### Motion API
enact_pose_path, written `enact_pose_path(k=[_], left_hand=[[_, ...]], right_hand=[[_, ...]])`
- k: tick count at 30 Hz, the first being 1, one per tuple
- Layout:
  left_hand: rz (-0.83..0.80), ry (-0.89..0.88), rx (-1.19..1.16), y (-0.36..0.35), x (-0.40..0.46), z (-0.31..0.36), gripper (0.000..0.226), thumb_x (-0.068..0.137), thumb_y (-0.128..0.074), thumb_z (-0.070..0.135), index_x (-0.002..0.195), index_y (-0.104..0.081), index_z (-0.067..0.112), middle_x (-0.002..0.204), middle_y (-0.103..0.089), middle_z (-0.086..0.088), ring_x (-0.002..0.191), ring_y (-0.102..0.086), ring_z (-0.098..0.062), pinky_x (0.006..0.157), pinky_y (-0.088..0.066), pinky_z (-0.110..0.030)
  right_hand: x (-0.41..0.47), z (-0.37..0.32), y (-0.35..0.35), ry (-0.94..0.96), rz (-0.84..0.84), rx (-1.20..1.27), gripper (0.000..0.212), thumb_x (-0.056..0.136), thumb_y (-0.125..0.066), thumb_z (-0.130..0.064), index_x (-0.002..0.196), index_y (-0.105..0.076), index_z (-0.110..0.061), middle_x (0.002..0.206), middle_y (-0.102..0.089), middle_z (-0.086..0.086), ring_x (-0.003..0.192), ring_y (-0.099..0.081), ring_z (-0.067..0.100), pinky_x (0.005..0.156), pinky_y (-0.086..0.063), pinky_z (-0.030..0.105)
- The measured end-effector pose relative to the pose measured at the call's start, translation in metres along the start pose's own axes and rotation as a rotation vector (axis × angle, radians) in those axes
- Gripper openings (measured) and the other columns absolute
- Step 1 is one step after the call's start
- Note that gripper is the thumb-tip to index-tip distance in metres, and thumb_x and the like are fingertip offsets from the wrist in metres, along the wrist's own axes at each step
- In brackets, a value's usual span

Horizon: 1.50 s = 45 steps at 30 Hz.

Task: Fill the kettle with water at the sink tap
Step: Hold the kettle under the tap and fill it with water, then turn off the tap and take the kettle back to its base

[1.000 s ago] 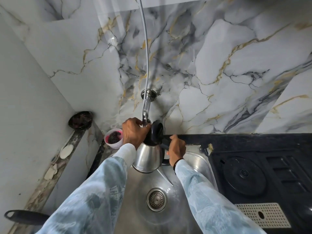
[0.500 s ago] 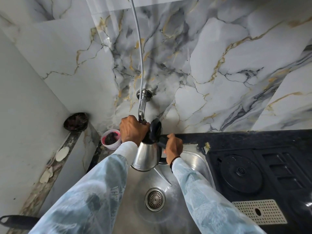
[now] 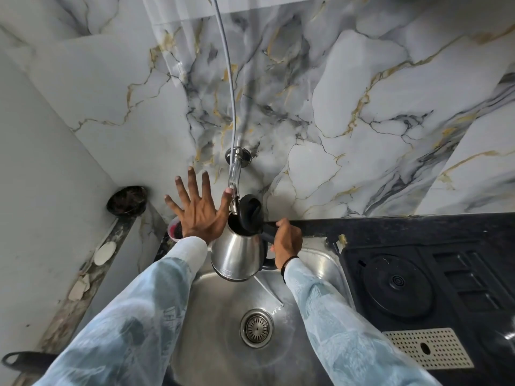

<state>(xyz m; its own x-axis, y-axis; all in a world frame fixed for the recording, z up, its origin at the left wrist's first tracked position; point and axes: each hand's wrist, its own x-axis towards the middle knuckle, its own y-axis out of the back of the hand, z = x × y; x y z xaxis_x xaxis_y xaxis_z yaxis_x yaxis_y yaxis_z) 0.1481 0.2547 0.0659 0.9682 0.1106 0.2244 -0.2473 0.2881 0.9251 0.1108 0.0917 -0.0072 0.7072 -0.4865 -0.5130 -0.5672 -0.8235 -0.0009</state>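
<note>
— My right hand (image 3: 287, 243) is wrapped tight round the black handle of the kettle (image 3: 238, 254), holding it up over the sink (image 3: 315, 263), a little above centre of view. My left hand (image 3: 199, 214) grips nothing: the fingers are spread wide, and only the thumb tip touches the tap (image 3: 234, 176).

— And where is the kettle against the tap?

— Right under it. The tap comes out of the marble wall (image 3: 362, 107) at twelve o'clock from the kettle, and its spout points down at the open mouth. The black lid (image 3: 250, 211) stands flipped up at the back of the opening. I can't tell whether water is running; the spout end is too small and half hidden behind my thumb.

— What lies around it?

— The drain (image 3: 256, 327) is at six o'clock from the kettle, down in the steel basin. At nine o'clock, partly behind my left wrist, is a small pink-rimmed cup (image 3: 174, 231) with something dark in it. Further out at ten o'clock a dark round bowl (image 3: 126, 200) sits in the corner on the ledge. At four o'clock is the kettle's round black base (image 3: 397, 282), on the black counter just beside the sink, with a perforated white tray (image 3: 429, 348) below it.
</note>
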Motion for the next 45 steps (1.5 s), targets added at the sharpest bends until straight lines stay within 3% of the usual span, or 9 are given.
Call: enact_pose_path(k=[7, 17, 20, 25, 33, 37, 40, 43, 45], left_hand=[[0.002, -0.069, 0.093, 0.001, -0.001, -0.005, 0.083, 0.097, -0.015, 0.072, 0.169, -0.006, 0.032, 0.177, 0.019, -0.001, 0.16, 0.025, -0.033, 0.121, 0.015, -0.072], [-0.01, -0.076, 0.086, 0.005, -0.001, -0.004, 0.085, 0.094, -0.013, 0.074, 0.168, -0.006, 0.032, 0.177, 0.017, -0.003, 0.16, 0.024, -0.034, 0.12, 0.018, -0.071], [-0.025, -0.071, 0.05, 0.005, -0.002, -0.005, 0.079, 0.099, -0.031, 0.069, 0.165, -0.024, 0.026, 0.178, -0.003, -0.006, 0.162, 0.011, -0.034, 0.121, 0.015, -0.069], [-0.123, -0.021, -0.137, 0.002, 0.0, 0.003, 0.043, 0.096, -0.061, 0.054, 0.127, -0.073, 0.025, 0.149, -0.05, -0.004, 0.147, -0.028, -0.034, 0.121, -0.015, -0.056], [-0.119, 0.164, -0.229, -0.003, 0.001, 0.013, 0.037, 0.082, -0.072, 0.06, 0.093, -0.08, 0.026, 0.13, -0.064, -0.003, 0.135, -0.04, -0.034, 0.111, -0.024, -0.056], [-0.047, 0.18, -0.138, -0.006, 0.003, 0.023, 0.045, 0.074, -0.069, 0.065, 0.084, -0.077, 0.022, 0.117, -0.068, 0.0, 0.124, -0.047, -0.033, 0.106, -0.03, -0.056], [-0.082, 0.197, -0.307, -0.012, -0.002, 0.014, 0.047, 0.075, -0.072, 0.065, 0.097, -0.075, 0.024, 0.126, -0.064, -0.002, 0.128, -0.05, -0.032, 0.11, -0.035, -0.059], [-0.215, 0.342, -0.683, -0.017, -0.012, 0.001, 0.082, 0.071, -0.07, 0.072, 0.134, -0.058, 0.021, 0.135, -0.06, -0.008, 0.126, -0.059, -0.034, 0.111, -0.044, -0.059], [-0.272, 0.493, -0.854, -0.019, -0.019, -0.006, 0.091, 0.071, -0.063, 0.076, 0.139, -0.053, 0.018, 0.137, -0.063, -0.013, 0.127, -0.061, -0.038, 0.114, -0.043, -0.057]], right_hand=[[-0.003, -0.004, 0.002, 0.035, -0.001, -0.023, 0.044, 0.082, -0.056, -0.033, 0.072, -0.062, 0.009, 0.07, -0.062, 0.014, 0.084, -0.068, 0.048, 0.094, -0.063, 0.071], [-0.002, -0.004, 0.006, 0.039, 0.015, -0.052, 0.031, 0.086, -0.056, -0.03, 0.066, -0.061, -0.007, 0.072, -0.063, 0.014, 0.08, -0.062, 0.04, 0.094, -0.063, 0.072], [-0.005, -0.005, 0.005, 0.039, 0.012, -0.052, 0.029, 0.086, -0.056, -0.029, 0.068, -0.061, -0.006, 0.074, -0.063, 0.016, 0.084, -0.067, 0.049, 0.094, -0.062, 0.072], [-0.006, -0.005, 0.005, 0.029, 0.021, -0.029, 0.034, 0.089, -0.056, -0.028, 0.061, -0.058, -0.009, 0.072, -0.063, 0.014, 0.096, -0.073, 0.055, 0.095, -0.063, 0.07], [-0.006, -0.001, 0.007, 0.001, 0.032, -0.004, 0.035, 0.089, -0.057, -0.028, 0.057, -0.058, -0.012, 0.066, -0.062, 0.01, 0.083, -0.068, 0.047, 0.094, -0.063, 0.072], [-0.004, 0.0, 0.01, -0.03, 0.058, 0.025, 0.033, 0.088, -0.06, -0.028, 0.06, -0.062, -0.01, 0.069, -0.065, 0.011, 0.099, -0.075, 0.056, 0.093, -0.065, 0.068], [-0.004, 0.0, 0.012, -0.002, 0.046, -0.001, 0.035, 0.089, -0.059, -0.026, 0.059, -0.06, -0.008, 0.067, -0.064, 0.011, 0.089, -0.073, 0.053, 0.091, -0.064, 0.07], [-0.005, -0.001, 0.014, 0.024, 0.041, -0.014, 0.036, 0.088, -0.059, -0.025, 0.062, -0.06, 0.0, 0.069, -0.063, 0.013, 0.089, -0.07, 0.056, 0.091, -0.063, 0.071], [-0.007, -0.002, 0.016, 0.028, 0.037, -0.011, 0.032, 0.086, -0.058, -0.027, 0.062, -0.061, -0.006, 0.07, -0.063, 0.011, 0.091, -0.07, 0.054, 0.094, -0.063, 0.071]])
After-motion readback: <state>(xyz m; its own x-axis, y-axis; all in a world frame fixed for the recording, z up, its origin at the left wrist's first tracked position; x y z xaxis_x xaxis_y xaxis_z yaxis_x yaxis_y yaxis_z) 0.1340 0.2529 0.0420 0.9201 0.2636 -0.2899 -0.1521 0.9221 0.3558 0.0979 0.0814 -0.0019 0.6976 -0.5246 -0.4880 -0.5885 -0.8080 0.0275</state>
